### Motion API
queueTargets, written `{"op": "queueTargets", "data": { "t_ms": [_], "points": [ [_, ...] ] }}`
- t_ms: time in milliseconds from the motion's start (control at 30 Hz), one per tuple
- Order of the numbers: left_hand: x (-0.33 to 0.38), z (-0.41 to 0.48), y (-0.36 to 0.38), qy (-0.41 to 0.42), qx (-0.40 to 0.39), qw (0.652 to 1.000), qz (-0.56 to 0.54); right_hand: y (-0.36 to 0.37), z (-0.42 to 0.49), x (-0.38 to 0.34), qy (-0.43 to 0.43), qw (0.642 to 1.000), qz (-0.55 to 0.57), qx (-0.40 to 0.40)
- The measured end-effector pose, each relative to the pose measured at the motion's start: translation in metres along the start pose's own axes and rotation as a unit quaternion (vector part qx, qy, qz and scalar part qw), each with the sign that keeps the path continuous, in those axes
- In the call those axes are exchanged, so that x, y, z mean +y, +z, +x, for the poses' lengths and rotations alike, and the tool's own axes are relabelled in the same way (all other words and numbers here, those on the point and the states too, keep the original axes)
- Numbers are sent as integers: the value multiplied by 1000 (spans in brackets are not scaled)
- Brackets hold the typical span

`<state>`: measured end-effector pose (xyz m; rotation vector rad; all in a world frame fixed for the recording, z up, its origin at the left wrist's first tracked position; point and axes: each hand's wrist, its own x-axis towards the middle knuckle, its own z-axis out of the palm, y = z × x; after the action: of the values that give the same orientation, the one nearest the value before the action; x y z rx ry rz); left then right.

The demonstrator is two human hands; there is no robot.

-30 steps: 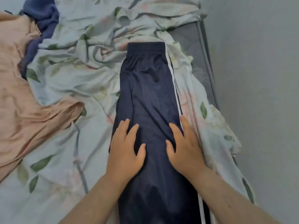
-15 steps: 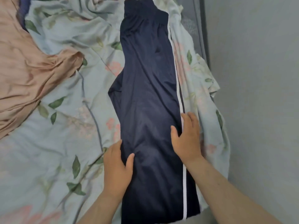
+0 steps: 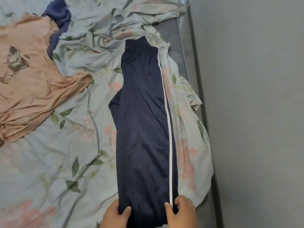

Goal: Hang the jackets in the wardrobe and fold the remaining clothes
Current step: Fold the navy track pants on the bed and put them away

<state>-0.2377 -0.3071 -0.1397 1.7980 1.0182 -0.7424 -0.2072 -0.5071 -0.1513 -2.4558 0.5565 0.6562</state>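
Bedsheet [image 3: 54,162], pale w/ green leaves & pink flowers, covers nearly the whole surface; smooth-ish at lower left, badly rumpled toward the top centre and bunched along the right side. At far left lies a peach tee [image 3: 28,83] w/ a dark animal print, spread out but creased, its hem edge curling near the sheet's middle. Just above it, at the top, a blue cloth [image 3: 57,18] sits crumpled, partly tucked behind the tee's upper edge. Centre-right: navy pants [image 3: 141,129], laid lengthwise & folded leg over leg, waistband at the far end, white stripe [image 3: 167,129] running down the right edge, hem end nearest the camera. Left hand [image 3: 115,216] grips the near-left corner of the pants, thumb on top, fingers curled under the fabric. Right hand [image 3: 181,211] pinches the near-right corner by the stripe, thumb over the cloth, other fingers bent around the edge. Both hands sit at the bottom of view, wrists cut off. Right of the pants the sheet slumps off the grey mattress [image 3: 174,35], which shows bare near the top. Past that a grey bed frame [image 3: 202,96] runs top to bottom, hard against a plain grey wall [image 3: 255,112] filling the right third.
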Motion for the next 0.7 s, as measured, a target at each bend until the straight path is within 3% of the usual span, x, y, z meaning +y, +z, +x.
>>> {"op": "queueTargets", "data": {
  "t_ms": [167, 433, 500, 600, 700],
  "points": [
    [-4, -4, 9, -60, -79, 985, -140, -6, -8, 14, -28, 999, -7, -14],
    [-21, -6, 20, -60, -146, 966, -203, 3, -15, 16, 6, 991, 83, -105],
    [-22, -7, 24, -39, -93, 977, -190, -2, -11, 21, 15, 988, 130, -76],
    [-21, -11, 33, 6, 75, 994, -74, -10, -4, 30, 31, 986, 164, -16],
    [-23, -23, 49, 30, 106, 991, -77, -10, -3, 36, 68, 982, 174, -40]
  ]
}}
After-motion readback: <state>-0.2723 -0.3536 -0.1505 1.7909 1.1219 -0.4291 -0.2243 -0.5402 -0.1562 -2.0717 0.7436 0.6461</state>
